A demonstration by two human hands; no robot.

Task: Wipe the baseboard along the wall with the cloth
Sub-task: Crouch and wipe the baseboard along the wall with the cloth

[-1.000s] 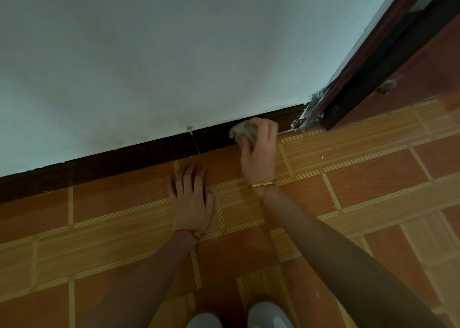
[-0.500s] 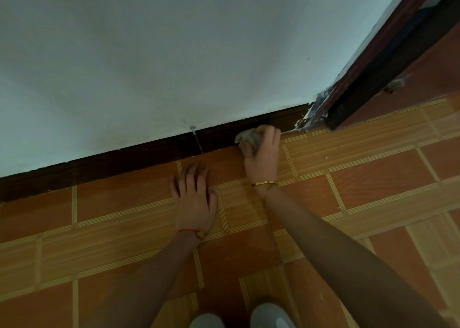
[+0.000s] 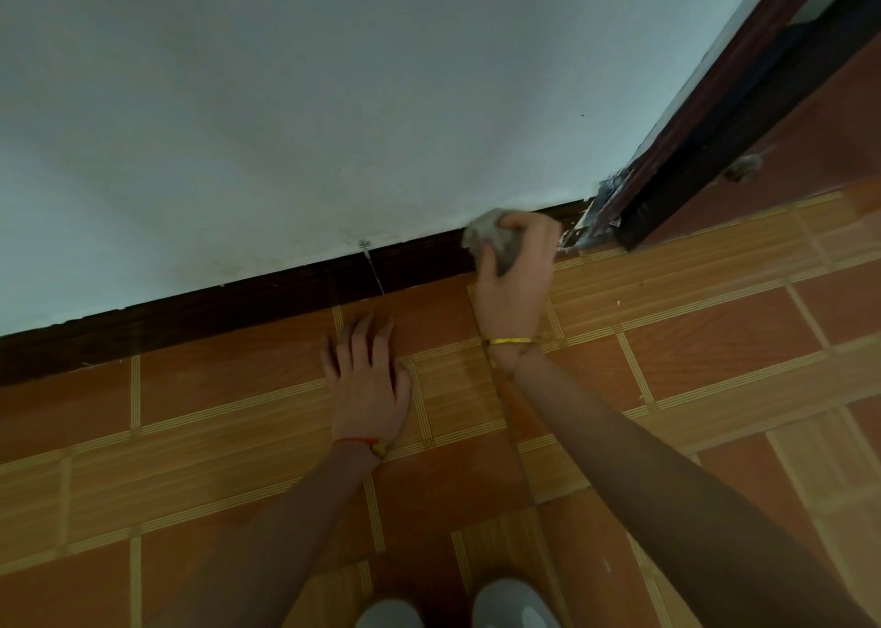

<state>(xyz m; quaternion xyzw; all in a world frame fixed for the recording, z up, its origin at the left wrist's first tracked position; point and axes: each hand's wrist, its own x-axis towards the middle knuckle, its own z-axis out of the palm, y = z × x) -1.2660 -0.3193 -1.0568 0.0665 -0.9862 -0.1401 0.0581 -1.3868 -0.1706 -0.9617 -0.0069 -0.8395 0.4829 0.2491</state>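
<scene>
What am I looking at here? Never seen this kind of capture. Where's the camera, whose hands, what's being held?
There is no robot here: a person works with bare hands, and the single camera is worn on their head, looking forward and down. So the arms reach in from the bottom of the picture, and the pale toes of their shoes show at the bottom edge.

The right hand, with a gold bangle on its wrist, grips a crumpled grey cloth and holds it against the dark baseboard at the foot of the pale wall, close to the dark door frame at the right.

The left hand, with a red cord on its wrist, lies flat on the orange tiled floor, fingers spread; it looks like a prop, and it holds nothing.
</scene>
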